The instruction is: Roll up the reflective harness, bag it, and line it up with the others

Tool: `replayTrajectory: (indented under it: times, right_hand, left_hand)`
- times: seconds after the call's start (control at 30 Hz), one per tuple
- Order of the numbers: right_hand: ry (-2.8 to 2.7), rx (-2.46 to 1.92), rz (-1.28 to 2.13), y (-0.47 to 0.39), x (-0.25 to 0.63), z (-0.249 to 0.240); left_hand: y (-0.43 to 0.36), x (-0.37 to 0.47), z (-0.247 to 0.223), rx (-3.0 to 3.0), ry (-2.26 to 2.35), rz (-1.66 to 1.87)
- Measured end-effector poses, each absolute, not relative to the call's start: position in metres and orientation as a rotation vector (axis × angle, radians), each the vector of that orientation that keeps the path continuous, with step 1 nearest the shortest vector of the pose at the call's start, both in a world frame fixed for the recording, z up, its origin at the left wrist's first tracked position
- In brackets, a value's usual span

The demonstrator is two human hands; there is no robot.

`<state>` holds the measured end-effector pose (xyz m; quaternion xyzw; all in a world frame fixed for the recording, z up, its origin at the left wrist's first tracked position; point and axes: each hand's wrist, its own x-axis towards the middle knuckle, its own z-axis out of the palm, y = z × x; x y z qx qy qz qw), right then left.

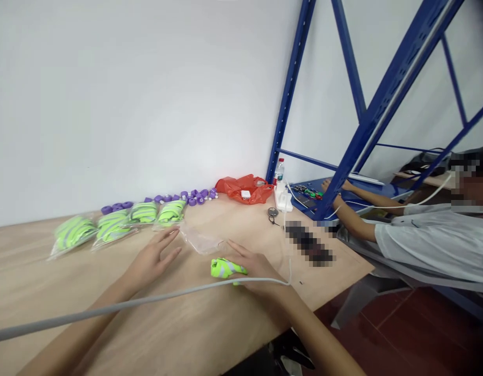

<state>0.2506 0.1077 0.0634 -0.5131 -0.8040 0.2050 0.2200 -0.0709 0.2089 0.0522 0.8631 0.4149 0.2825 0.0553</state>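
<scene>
Holding the left hand (153, 258) splayed and free of any object, just beside the flat clear bag (204, 241) on the tabletop (166, 329). Touching the yellow-green reflective bundle (221, 268), on the bag's near side, with the right hand (260, 269); cannot tell whether gripped or merely covered. Apparently readying the bag, judging by filled bags (74, 233) lined up toward the wall (127, 104). Probably calls for parting the bag's layers without unrolling the bundle.

My left hand (151, 259) and right hand (262, 267) are bare, with slender fingers (168, 235); my bare forearms (317, 342) taper towards slim wrists (283, 303).
</scene>
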Motion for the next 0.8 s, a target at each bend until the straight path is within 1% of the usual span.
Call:
replayTrajectory:
  times: [0.2,0.43,0.8]
  right_hand:
    - [-2.218,-1.357,0.742,0.099,0.232,0.072]
    - [-2.21,-1.264,0.777,0.114,0.218,0.073]
    - [-2.163,-1.367,0.787,0.123,0.22,0.066]
  left_hand:
    - [0.205,-0.083,0.045,2.569,1.207,0.904]
    - [0.195,-0.085,0.05,2.47,1.152,0.914]
    - [0.205,-0.098,0.047,2.384,1.103,0.887]
